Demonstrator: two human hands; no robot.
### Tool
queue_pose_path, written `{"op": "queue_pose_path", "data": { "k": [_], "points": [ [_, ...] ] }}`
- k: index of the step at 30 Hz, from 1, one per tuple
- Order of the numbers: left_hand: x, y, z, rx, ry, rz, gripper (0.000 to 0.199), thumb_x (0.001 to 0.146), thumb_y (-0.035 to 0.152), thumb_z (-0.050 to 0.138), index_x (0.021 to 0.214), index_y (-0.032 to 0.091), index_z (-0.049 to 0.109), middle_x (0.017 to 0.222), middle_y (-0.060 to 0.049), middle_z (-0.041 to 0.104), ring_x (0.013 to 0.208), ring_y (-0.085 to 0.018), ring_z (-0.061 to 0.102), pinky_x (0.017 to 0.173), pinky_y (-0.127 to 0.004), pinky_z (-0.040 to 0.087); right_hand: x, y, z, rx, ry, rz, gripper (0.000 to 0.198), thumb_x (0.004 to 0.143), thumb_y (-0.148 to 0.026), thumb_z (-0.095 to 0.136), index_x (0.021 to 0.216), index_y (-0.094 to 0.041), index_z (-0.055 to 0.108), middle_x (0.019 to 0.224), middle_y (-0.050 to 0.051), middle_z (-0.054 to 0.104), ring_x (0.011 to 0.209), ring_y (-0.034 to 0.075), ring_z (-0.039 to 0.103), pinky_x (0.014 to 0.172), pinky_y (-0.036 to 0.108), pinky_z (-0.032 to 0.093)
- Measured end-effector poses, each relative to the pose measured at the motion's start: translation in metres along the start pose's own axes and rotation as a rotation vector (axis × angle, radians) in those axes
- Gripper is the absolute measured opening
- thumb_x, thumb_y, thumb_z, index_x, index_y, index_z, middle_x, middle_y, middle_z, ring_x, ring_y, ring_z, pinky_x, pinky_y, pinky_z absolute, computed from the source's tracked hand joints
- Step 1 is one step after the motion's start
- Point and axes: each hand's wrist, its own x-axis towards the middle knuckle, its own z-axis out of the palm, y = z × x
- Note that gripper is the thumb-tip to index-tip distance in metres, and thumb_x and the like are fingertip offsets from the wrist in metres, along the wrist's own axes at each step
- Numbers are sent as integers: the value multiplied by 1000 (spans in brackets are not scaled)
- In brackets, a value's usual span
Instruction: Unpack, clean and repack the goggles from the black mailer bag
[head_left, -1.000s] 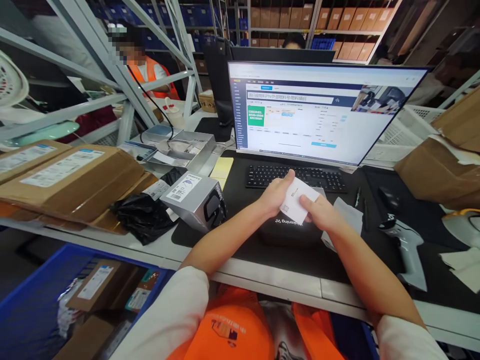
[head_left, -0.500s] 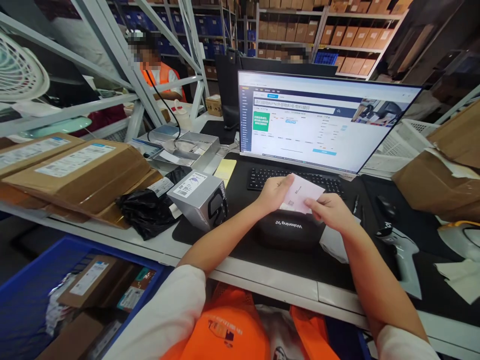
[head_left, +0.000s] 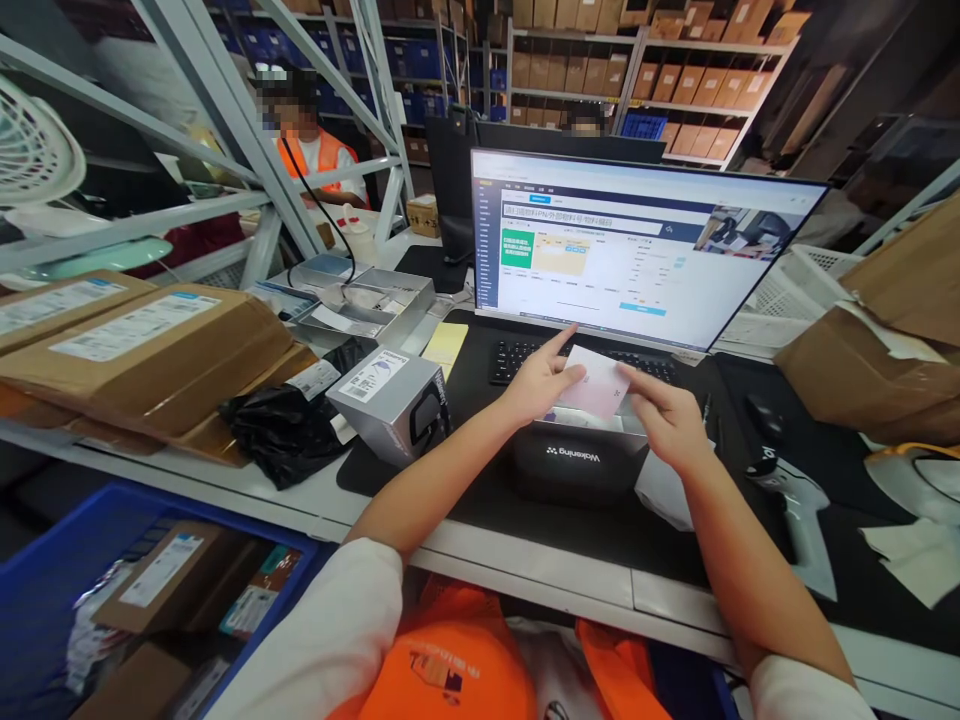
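Note:
A small pale pink printed card [head_left: 598,382] is held over a dark open-topped box marked "Wakening" [head_left: 574,462]. My left hand [head_left: 534,382] grips its left side, thumb on top and index finger stretched out toward the monitor. At the right edge, the fingers of my right hand [head_left: 664,415] pinch the card. Inside the box, just under the card, some whitish contents show in part. A silver carton [head_left: 394,400] with a white label stands to the left of my left forearm.
Behind my hands are a keyboard [head_left: 510,362] and a lit monitor [head_left: 570,240]. Brown parcels [head_left: 165,370] and a black plastic bag [head_left: 289,425] lie left. At right are a handheld scanner [head_left: 806,520], a mouse [head_left: 765,415] and cartons [head_left: 840,370]. A blue crate [head_left: 67,540] sits below.
The card has turned and lowered slightly toward the box. My left index finger has stretched out, and my right hand has shifted along the card's right edge. More of the box's opening shows.

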Motion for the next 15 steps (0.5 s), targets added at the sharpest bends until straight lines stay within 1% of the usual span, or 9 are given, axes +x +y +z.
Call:
{"op": "queue_pose_path", "data": {
  "k": [2,4,6,7,9,11,12,13,15],
  "points": [
    [-3,3,-2,82,-115,-22,98,83,43,79,163,15,31,80,0,71,67,-12,59,66,-23,45,1,-2,-4,148,-12,140,58,94,-35,59,150,-19,54,116,9,76,95,22,73,86,36,58],
    [-7,7,-1,255,-195,3,73,88,37,72,154,14,49,92,-6,76,76,-16,65,70,-25,48,3,-5,-5,190,-158,266,58,90,-46,66,140,-17,60,101,7,77,83,21,72,74,33,56],
    [-11,11,4,525,-171,77,45,92,31,63,135,15,68,102,-9,78,84,-19,68,75,-27,49,6,-11,-5,85,-351,365,37,89,-50,66,106,-18,71,79,5,73,68,20,67,63,30,49],
    [-13,12,6,663,-131,122,36,94,29,60,125,16,73,105,-9,78,88,-21,69,78,-29,49,7,-14,-3,-8,-397,385,31,90,-50,63,88,-19,68,68,3,69,61,19,63,59,29,44],
    [-15,14,10,853,-61,211,30,98,31,55,116,19,76,109,-9,78,95,-23,70,84,-31,48,7,-19,0,-201,-347,352,37,91,-50,56,68,-22,52,55,2,59,53,17,53,55,30,33],
    [-16,14,11,885,-24,267,30,100,35,53,113,20,75,108,-7,78,97,-23,70,85,-30,48,7,-23,3,-326,-222,279,40,91,-49,53,63,-23,41,51,1,51,51,16,47,55,31,27],
    [-15,15,9,852,-20,266,29,100,38,54,108,20,76,102,-6,78,92,-21,70,80,-29,48,6,-25,3,-331,-193,257,39,91,-49,52,64,-23,40,51,1,49,51,16,45,55,31,26],
    [-15,16,7,798,-40,233,31,100,41,55,100,19,75,92,-5,77,84,-20,69,74,-27,47,6,-25,2,-295,-201,250,39,92,-49,51,65,-23,41,52,1,50,51,16,45,55,31,26],
    [-14,18,3,664,-154,91,38,98,49,56,83,17,70,71,-2,68,63,-16,63,58,-25,42,5,-27,-1,-159,-293,264,42,94,-53,49,66,-22,47,54,1,55,52,16,49,55,29,31]
  ]
}}
